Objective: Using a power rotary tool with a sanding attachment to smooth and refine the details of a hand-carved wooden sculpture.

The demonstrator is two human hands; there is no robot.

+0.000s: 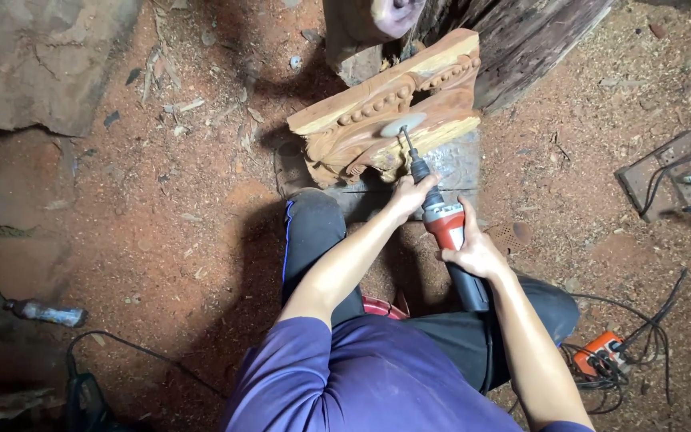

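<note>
1. Carved wood block lies on a plank, its front edge toward the knees.
2. Left hand wraps the grinder neck; right hand clasps its body.
3. Keep the disc light and flat, wrists braced.
</note>
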